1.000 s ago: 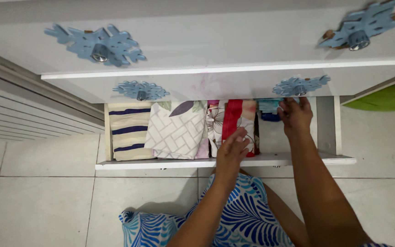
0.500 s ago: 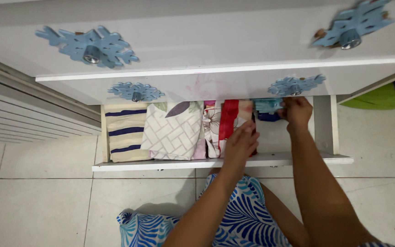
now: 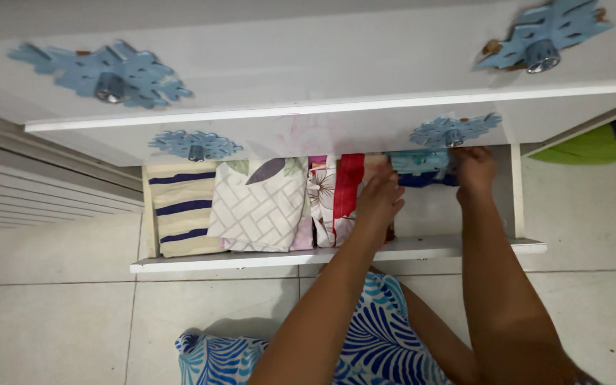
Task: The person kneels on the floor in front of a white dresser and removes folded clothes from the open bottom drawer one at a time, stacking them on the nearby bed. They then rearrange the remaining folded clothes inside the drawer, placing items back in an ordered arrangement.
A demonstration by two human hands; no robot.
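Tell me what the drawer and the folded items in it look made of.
Drawer: likely white-painted or laminated board, with a smooth, flat front edge. Striped folded piece and lattice-print piece: woven fabric, matte, soft folds. Teal item by the right hand: probably cloth; partly hidden.

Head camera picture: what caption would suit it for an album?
Left hand on folded cloths, right hand at a blue cloth in an open white drawer.

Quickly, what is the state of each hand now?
Left hand: fingers curled, pressing on the red and floral folded cloth; a grip cannot be told.
Right hand: closed on the light blue folded cloth.
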